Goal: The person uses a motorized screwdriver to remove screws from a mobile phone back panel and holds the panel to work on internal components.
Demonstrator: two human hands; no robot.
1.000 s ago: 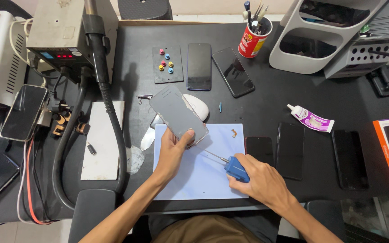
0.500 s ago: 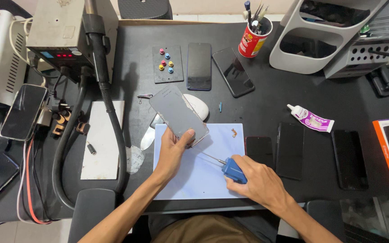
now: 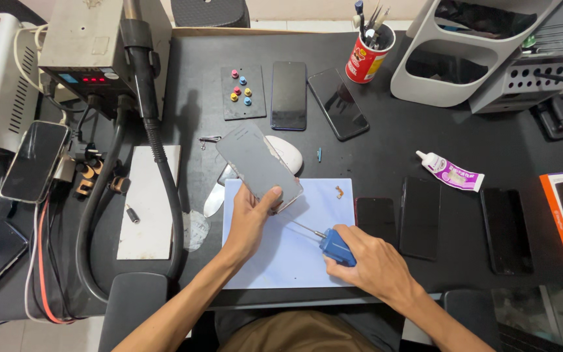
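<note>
1. Phone, grey back up, is being held tilted over the top left of the pale blue mat; its far end is reaching out above the black table.
2. Our left hand is pinching the phone's near corner, thumb on top, grip closed on it.
3. Our right hand is wrapping tightly round the blue-handled screwdriver; its thin shaft is pointing up-left, the tip sitting at the phone's lower edge, just beside the left thumb.
4. We are judging that this step goes best with the shaft kept square to the screw and pressed lightly; a slip looks likely to scratch the casing.
5. Resting the phone flat on the mat would probably steady it more than holding it raised.
6. A small brownish part is lying loose on the mat; we are keeping clear of it.
</note>
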